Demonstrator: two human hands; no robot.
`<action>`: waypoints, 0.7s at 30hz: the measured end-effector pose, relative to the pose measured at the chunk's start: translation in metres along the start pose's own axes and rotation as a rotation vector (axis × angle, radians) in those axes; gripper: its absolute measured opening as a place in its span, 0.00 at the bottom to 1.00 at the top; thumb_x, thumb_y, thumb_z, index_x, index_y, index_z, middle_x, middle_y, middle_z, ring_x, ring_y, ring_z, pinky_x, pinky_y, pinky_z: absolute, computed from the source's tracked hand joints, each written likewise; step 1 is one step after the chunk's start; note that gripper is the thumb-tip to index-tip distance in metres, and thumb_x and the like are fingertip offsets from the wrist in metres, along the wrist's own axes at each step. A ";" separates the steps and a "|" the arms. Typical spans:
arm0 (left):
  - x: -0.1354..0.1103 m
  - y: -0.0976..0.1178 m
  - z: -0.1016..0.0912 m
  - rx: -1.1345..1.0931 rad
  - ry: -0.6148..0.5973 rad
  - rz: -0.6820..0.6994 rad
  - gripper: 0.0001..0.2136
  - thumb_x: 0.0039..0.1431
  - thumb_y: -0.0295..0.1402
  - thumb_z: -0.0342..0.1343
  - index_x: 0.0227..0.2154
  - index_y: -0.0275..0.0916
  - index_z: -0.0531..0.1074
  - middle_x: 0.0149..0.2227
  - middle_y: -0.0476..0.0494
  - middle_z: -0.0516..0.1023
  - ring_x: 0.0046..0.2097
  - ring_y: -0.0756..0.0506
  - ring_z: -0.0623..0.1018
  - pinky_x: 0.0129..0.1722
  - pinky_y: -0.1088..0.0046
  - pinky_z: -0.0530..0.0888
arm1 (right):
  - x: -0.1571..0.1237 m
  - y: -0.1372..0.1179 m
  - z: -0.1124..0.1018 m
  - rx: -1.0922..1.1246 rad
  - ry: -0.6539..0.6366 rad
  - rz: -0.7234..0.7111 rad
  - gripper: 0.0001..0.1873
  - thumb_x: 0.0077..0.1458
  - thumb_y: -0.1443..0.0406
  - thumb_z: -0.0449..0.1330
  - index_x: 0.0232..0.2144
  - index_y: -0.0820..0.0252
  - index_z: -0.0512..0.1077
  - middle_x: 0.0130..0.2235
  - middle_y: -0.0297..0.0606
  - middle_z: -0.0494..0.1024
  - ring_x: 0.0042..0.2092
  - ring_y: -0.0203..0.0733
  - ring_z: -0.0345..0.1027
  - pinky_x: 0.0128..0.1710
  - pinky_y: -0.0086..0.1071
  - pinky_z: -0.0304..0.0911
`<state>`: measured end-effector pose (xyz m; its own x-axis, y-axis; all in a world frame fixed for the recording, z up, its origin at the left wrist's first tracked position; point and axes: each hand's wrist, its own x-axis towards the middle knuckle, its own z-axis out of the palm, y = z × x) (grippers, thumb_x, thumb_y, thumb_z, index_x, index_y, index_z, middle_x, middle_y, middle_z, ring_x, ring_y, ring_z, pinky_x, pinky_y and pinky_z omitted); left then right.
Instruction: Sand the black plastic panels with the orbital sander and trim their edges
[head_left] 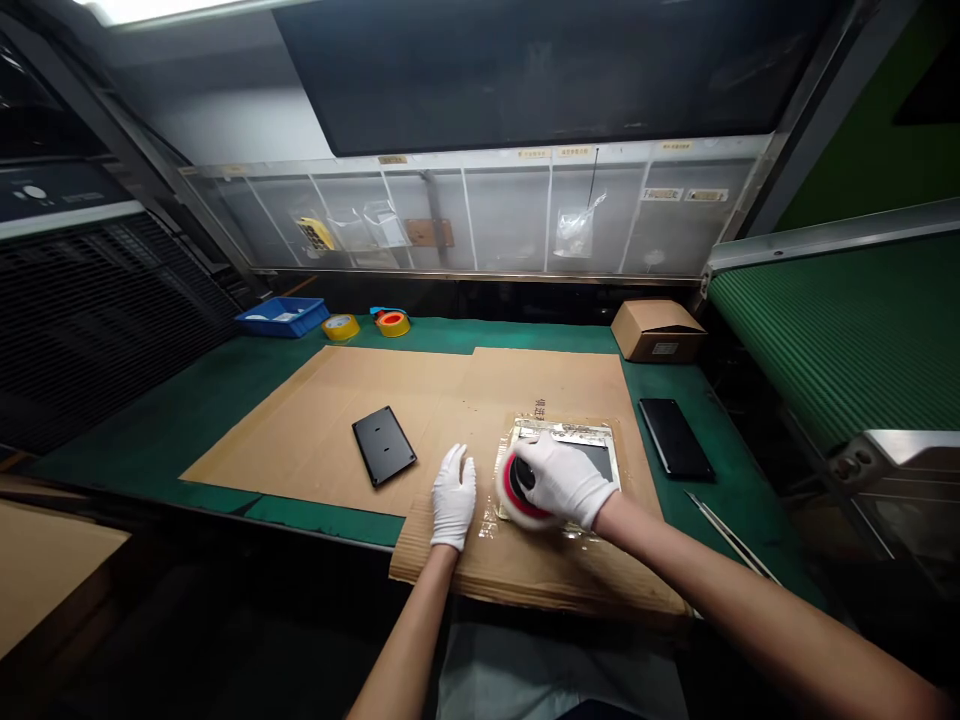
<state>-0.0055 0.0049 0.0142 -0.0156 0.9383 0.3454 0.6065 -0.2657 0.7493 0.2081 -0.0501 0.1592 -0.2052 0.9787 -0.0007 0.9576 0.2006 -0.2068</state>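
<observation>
The right hand (561, 480) grips what is probably a buffing pad (512, 489) beneath it. The left hand (454, 500) lies nearby, fingers extended.

Along the far edge of the mat (187, 400), left to right, we find a blue bin (289, 328), two tape rolls (340, 335) and a box (664, 346); above hangs a bag (574, 234); at right, a green belt (840, 310).

"Where's the light from?"
"A white light (172, 8), blown out at the upper left; the cardboard (420, 385) is evenly lit."
"Shadows?"
"Below the table (150, 420), much sinks near black."
"Glare, blur?"
"Clear film (489, 524) glints, the round pad (516, 503) smears, and the right forearm (720, 580) stretches toward the corner."
</observation>
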 end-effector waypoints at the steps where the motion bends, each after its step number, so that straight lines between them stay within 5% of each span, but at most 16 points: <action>1: 0.000 0.000 0.000 -0.001 0.004 -0.001 0.17 0.68 0.38 0.48 0.53 0.38 0.74 0.59 0.35 0.76 0.62 0.40 0.74 0.67 0.54 0.68 | 0.001 -0.002 0.000 0.002 -0.015 0.000 0.17 0.57 0.62 0.57 0.48 0.57 0.72 0.46 0.47 0.75 0.42 0.48 0.72 0.38 0.33 0.64; 5: 0.000 0.000 0.000 -0.008 0.018 0.002 0.18 0.67 0.37 0.48 0.53 0.35 0.74 0.58 0.33 0.76 0.61 0.39 0.75 0.67 0.54 0.68 | 0.005 -0.008 -0.001 -0.075 0.074 0.133 0.14 0.60 0.62 0.54 0.46 0.57 0.72 0.43 0.48 0.75 0.41 0.49 0.72 0.42 0.36 0.64; 10: 0.000 -0.001 0.001 -0.001 0.010 -0.007 0.17 0.68 0.37 0.48 0.53 0.37 0.74 0.59 0.34 0.76 0.61 0.39 0.75 0.66 0.53 0.69 | -0.001 -0.009 0.003 -0.022 0.011 -0.014 0.20 0.57 0.63 0.57 0.52 0.57 0.70 0.50 0.48 0.75 0.46 0.50 0.72 0.40 0.33 0.65; 16: 0.000 0.000 0.001 -0.008 0.007 0.002 0.18 0.68 0.37 0.48 0.53 0.36 0.74 0.58 0.34 0.76 0.61 0.39 0.75 0.67 0.54 0.68 | -0.013 0.018 -0.001 -0.076 0.100 0.317 0.15 0.63 0.59 0.53 0.48 0.54 0.73 0.44 0.47 0.74 0.40 0.50 0.73 0.36 0.35 0.63; 21: 0.000 -0.001 0.002 -0.009 -0.001 -0.005 0.18 0.68 0.38 0.48 0.53 0.36 0.74 0.59 0.33 0.75 0.62 0.39 0.74 0.67 0.54 0.68 | -0.048 0.043 0.006 -0.009 0.060 0.205 0.19 0.59 0.59 0.57 0.54 0.47 0.70 0.52 0.42 0.73 0.39 0.45 0.73 0.33 0.31 0.61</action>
<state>-0.0049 0.0053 0.0120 -0.0173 0.9398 0.3413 0.5990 -0.2635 0.7562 0.2582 -0.0883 0.1449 0.0068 0.9998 0.0166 0.9798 -0.0033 -0.1998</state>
